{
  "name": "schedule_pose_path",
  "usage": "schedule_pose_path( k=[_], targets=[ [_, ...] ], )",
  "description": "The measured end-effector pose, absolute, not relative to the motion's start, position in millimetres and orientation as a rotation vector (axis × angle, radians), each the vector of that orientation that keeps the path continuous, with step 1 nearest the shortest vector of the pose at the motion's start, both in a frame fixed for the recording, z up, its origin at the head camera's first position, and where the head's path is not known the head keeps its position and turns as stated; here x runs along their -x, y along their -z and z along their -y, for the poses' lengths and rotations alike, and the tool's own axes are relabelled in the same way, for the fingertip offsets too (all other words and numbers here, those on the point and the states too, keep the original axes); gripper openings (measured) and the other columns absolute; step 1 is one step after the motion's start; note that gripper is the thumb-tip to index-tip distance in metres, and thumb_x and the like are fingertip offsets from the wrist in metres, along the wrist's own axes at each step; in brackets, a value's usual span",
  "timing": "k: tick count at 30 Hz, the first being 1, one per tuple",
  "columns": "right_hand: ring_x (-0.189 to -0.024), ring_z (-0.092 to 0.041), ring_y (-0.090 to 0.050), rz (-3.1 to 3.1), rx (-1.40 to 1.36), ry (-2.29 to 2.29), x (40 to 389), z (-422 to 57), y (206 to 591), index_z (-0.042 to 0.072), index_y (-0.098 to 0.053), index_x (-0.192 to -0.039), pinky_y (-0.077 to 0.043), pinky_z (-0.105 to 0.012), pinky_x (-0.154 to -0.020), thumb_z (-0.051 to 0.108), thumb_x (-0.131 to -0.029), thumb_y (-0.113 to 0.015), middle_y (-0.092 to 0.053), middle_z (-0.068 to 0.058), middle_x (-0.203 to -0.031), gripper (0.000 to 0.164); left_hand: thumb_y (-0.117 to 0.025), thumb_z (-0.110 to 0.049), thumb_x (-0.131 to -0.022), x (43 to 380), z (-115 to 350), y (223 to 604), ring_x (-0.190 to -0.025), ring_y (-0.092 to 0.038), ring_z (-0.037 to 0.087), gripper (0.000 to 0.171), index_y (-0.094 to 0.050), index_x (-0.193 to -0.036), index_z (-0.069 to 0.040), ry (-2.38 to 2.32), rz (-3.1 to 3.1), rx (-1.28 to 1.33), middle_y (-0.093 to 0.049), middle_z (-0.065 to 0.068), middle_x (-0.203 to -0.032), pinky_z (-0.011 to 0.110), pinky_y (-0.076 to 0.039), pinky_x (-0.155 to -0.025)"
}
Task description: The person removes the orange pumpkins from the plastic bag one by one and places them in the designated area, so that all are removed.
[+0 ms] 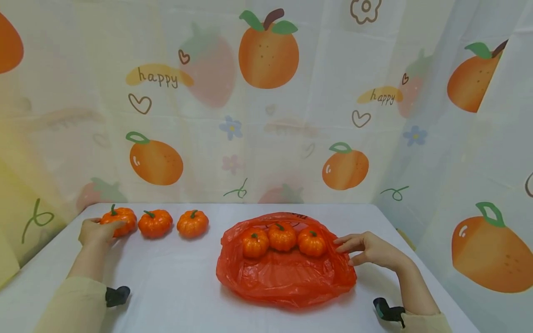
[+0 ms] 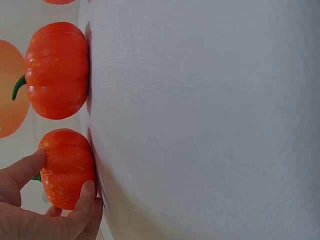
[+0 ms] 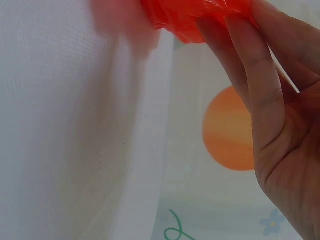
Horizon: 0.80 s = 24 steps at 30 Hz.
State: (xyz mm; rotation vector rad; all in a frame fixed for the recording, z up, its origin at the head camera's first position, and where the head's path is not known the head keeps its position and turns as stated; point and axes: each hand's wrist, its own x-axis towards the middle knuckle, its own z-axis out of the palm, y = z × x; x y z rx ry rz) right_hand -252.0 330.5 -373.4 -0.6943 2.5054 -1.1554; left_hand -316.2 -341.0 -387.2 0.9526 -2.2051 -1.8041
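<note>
At the left end of a row of three small orange pumpkins, my left hand [image 1: 96,232] grips the outermost pumpkin [image 1: 127,215]. The left wrist view shows thumb and fingers on opposite sides of this pumpkin [image 2: 67,162], which is on the table or very close to it. Beside it sit a middle pumpkin [image 1: 155,225] and a right-hand pumpkin [image 1: 192,225], both with green stems. A red plastic bag [image 1: 283,277] lies spread open, holding three more pumpkins [image 1: 282,237] along its back. My right hand [image 1: 374,251] holds the bag's right rim with its fingertips.
A white cloth covers the table [image 1: 175,286]. Behind it hangs a curtain [image 1: 291,125] printed with fruit, and the curtain continues along the right side. A black strap piece [image 1: 118,296] shows at the left wrist, another [image 1: 387,311] at the right.
</note>
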Motion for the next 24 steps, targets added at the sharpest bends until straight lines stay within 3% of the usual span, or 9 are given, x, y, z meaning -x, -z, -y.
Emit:
schedule_pose_path(
  k=[4, 6, 9, 11, 13, 15, 21, 24],
  targets=[
    [-0.124, -0.046, -0.058, -2.502, 0.692, 1.157, 251.9, -330.5, 374.5, 0.006, -0.071, -0.12, -0.051, -0.06, -0.098, 0.008, -0.084, -0.067, -0.057, -0.025, -0.14, 0.036, -0.062, -0.021, -0.092, 315.4, 341.0, 389.0, -0.134, -0.035, 0.042, 0.085, -0.011, -0.154, 0.008, 1.734, 2.283, -0.931, -0.014, 0.032, -0.16, 0.016, -0.045, -0.041],
    [-0.124, -0.046, -0.058, -2.504, 0.694, 1.156, 251.9, -330.6, 374.7, 0.006, -0.071, -0.12, -0.051, -0.061, -0.098, 0.008, -0.084, -0.067, -0.057, -0.025, -0.14, 0.036, -0.062, -0.021, -0.092, 315.2, 340.5, 389.2, -0.134, -0.034, 0.043, 0.085, -0.011, -0.153, 0.008, 1.708, 2.3, -0.927, -0.015, 0.032, -0.16, 0.018, -0.049, -0.045],
    [-0.124, -0.046, -0.058, -2.506, 0.696, 1.157, 251.8, -330.8, 374.3, 0.006, -0.071, -0.12, -0.051, -0.061, -0.098, 0.009, -0.084, -0.067, -0.057, -0.025, -0.139, 0.036, -0.062, -0.025, -0.093, 314.4, 338.2, 387.8, -0.136, -0.032, 0.044, 0.085, -0.013, -0.153, 0.009, 1.634, 2.344, -0.929, -0.017, 0.034, -0.158, 0.032, -0.061, -0.079],
    [-0.124, -0.046, -0.058, -2.503, 0.698, 1.161, 251.7, -331.0, 373.8, 0.005, -0.071, -0.12, -0.051, -0.062, -0.098, 0.009, -0.084, -0.067, -0.057, -0.025, -0.139, 0.036, -0.061, -0.029, -0.093, 312.9, 336.6, 386.4, -0.137, -0.03, 0.046, 0.085, -0.015, -0.151, 0.011, 1.568, 2.381, -0.931, -0.019, 0.035, -0.157, 0.043, -0.049, -0.107],
    [-0.124, -0.047, -0.058, -2.501, 0.7, 1.163, 251.6, -331.1, 373.4, 0.005, -0.071, -0.12, -0.051, -0.062, -0.098, 0.008, -0.084, -0.067, -0.057, -0.026, -0.139, 0.036, -0.059, -0.033, -0.093, 311.3, 335.4, 385.4, -0.138, -0.028, 0.048, 0.085, -0.016, -0.151, 0.012, 1.516, 2.418, -0.932, -0.02, 0.036, -0.156, 0.05, -0.03, -0.121],
    [-0.124, -0.047, -0.058, -2.5, 0.701, 1.162, 251.6, -331.3, 373.1, 0.004, -0.071, -0.12, -0.051, -0.062, -0.098, 0.008, -0.084, -0.067, -0.056, -0.026, -0.139, 0.036, -0.057, -0.035, -0.094, 309.7, 335.0, 384.4, -0.138, -0.027, 0.048, 0.085, -0.016, -0.15, 0.014, 1.487, 2.446, -0.93, -0.021, 0.036, -0.156, 0.052, -0.027, -0.123],
    [-0.124, -0.047, -0.057, -2.511, 0.697, 1.15, 251.6, -330.9, 372.2, 0.005, -0.071, -0.12, -0.052, -0.06, -0.097, 0.008, -0.084, -0.067, -0.057, -0.026, -0.139, 0.036, -0.055, -0.04, -0.094, 306.5, 334.0, 383.7, -0.127, -0.033, 0.048, 0.085, -0.018, -0.149, 0.014, 1.458, 2.457, -0.938, -0.026, 0.038, -0.15, 0.051, -0.032, -0.12],
    [-0.123, -0.047, -0.058, -2.516, 0.696, 1.142, 251.6, -330.6, 372.1, 0.005, -0.071, -0.119, -0.053, -0.06, -0.097, 0.008, -0.084, -0.067, -0.057, -0.026, -0.139, 0.036, -0.054, -0.042, -0.094, 305.6, 334.2, 384.4, -0.13, -0.03, 0.05, 0.086, -0.019, -0.149, 0.014, 1.447, 2.453, -0.929, -0.025, 0.038, -0.15, 0.053, -0.03, -0.121]
  ],
)
